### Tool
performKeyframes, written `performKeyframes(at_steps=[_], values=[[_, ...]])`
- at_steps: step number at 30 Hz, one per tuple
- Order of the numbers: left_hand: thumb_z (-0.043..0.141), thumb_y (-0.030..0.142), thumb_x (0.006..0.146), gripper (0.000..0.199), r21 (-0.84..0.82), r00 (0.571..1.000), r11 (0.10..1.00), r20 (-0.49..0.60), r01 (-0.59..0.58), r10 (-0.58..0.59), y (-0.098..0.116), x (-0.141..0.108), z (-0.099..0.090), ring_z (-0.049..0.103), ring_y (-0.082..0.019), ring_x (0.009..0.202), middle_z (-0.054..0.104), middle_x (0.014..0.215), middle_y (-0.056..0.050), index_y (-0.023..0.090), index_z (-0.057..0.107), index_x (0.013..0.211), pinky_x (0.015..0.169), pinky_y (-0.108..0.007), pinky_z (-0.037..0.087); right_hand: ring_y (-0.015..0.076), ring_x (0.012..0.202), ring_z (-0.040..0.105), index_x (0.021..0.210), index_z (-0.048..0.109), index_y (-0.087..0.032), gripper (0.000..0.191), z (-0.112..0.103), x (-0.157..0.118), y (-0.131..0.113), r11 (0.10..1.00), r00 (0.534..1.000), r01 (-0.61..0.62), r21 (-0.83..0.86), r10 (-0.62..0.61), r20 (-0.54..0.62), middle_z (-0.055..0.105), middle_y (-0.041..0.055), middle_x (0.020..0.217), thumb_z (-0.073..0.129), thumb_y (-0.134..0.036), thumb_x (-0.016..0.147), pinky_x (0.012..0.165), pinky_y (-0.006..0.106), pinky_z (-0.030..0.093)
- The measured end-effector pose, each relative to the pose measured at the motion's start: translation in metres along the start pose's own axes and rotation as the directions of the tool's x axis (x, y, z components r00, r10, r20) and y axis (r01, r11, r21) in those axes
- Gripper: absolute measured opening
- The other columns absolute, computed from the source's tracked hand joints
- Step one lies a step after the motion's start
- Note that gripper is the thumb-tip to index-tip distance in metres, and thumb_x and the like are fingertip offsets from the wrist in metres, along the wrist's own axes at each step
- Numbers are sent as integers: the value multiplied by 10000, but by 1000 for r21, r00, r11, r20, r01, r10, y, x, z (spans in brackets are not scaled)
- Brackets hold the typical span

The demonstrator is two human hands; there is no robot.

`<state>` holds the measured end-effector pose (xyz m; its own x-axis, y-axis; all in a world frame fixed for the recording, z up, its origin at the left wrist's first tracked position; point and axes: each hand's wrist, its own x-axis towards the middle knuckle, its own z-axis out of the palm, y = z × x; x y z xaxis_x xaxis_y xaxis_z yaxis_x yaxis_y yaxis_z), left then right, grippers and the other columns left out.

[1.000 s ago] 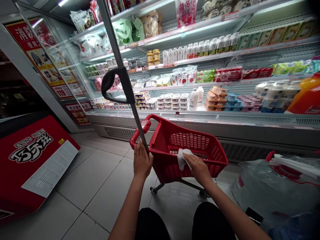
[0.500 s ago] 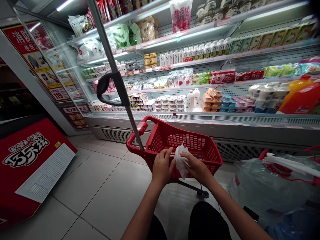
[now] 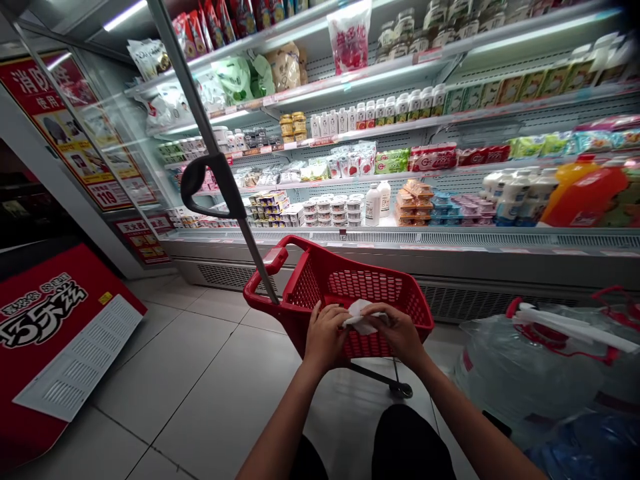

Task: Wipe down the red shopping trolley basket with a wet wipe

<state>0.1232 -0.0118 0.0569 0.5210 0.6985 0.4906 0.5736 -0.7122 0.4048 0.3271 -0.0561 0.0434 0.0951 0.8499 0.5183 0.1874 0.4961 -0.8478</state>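
White and thin, the crumpled wipe [image 3: 363,318] sits slightly off the view's centre toward five o'clock, over the near rim of the red plastic shopping cart [image 3: 295,327]. From the wipe, all directions run as on a clock face. At about three o'clock the right hand [image 3: 400,333] pinches it between thumb and fingers. At nine o'clock the left hand [image 3: 325,337] is curled, its fingertips at the wipe's edge; whether it grips it cannot be told. The cart's handle [image 3: 274,260] lies toward ten o'clock, with a grey metal pole [image 3: 195,107] slanting up beside it, bearing a black looped grip [image 3: 193,187]. A caster wheel [image 3: 401,391] shows at five o'clock. Beyond the cart, at twelve, runs the refrigerated display case [image 3: 450,249] with white bottles [image 3: 373,205]. A red freezer chest [image 3: 100,280] stands at nine o'clock; large clear water jugs [image 3: 530,367] stand at three.
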Motion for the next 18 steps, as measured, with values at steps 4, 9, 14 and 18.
performKeyframes(at_steps=[4, 9, 14, 18], values=[[584, 172, 964, 268, -135, 1000, 991, 7, -6, 7, -10, -5, -13, 673, -211, 1156, 775, 1168, -11, 292, 745, 1140, 1190, -505, 362, 255, 891, 715, 981, 761, -219, 354, -5, 0, 5, 967, 959, -185, 173, 216, -184, 780, 82, 986, 780, -542, 838, 735, 337, 579], [573, 236, 985, 327, -395, 1000, 918, 28, 24, -14, -7, -9, -22, 658, -205, 1193, 729, 1279, -33, 292, 673, 1292, 1059, -377, 489, 225, 790, 675, 962, 768, -217, 387, -3, -1, 5, 946, 944, -226, 232, 272, -188, 771, 67, 904, 817, -560, 789, 660, 305, 532], [569, 274, 982, 174, -513, 1000, 858, 15, 3, 6, 0, -11, -25, 655, -186, 1044, 705, 1093, -50, 228, 679, 1108, 929, -306, 507, 199, 730, 630, 958, 781, -201, 421, -2, 3, 1, 947, 934, -244, 209, 288, -211, 756, 66, 858, 835, -569, 762, 609, 280, 474], [567, 386, 985, 193, -648, 994, 755, 58, 105, -89, -8, -15, -21, 611, -127, 781, 679, 1009, -37, 206, 627, 1023, 701, -242, 477, 175, 706, 619, 936, 772, -200, 425, -3, 4, -1, 901, 908, -281, 330, 361, -214, 751, 51, 848, 880, -546, 714, 600, 260, 464]])
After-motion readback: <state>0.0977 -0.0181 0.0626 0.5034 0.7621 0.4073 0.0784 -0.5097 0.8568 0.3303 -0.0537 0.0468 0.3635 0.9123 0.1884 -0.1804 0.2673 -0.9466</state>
